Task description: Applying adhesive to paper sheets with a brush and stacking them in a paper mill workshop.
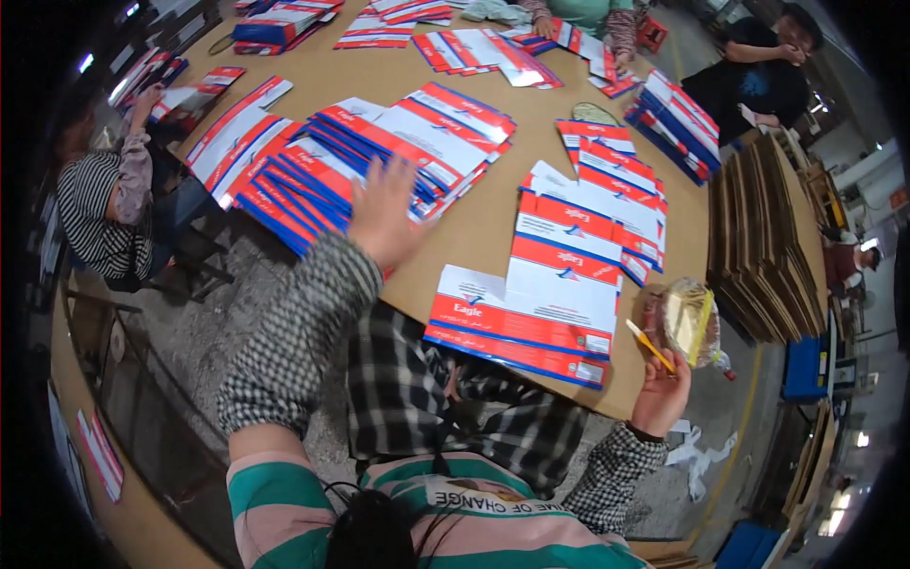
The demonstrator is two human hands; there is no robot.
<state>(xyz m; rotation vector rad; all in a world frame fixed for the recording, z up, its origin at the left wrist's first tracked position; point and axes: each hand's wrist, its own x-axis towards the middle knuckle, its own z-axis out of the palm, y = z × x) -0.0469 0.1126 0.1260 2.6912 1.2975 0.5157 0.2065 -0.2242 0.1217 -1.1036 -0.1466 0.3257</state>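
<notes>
My left hand [384, 216] is slightly blurred, fingers spread, at the near edge of a fanned pile of flat printed cartons [445, 142] in red, white and blue. Whether it touches them I cannot tell. In my right hand [661, 396], at the table's right edge, is a slim yellow-handled tool [652, 347] with a white tip, possibly a brush. Just beyond that hand sits a plastic-wrapped tub [686, 321] with pale contents. Between my hands lies an overlapping stack of similar flat cartons [564, 275], its front edge along the table's near side.
The brown table [464, 232] carries more carton piles toward its far side. Co-workers sit at the left [109, 213], far side [583, 19] and far right [763, 76]. Stacked brown cardboard sheets [763, 237] stand right of the table. A dark stool [199, 261] is at the left.
</notes>
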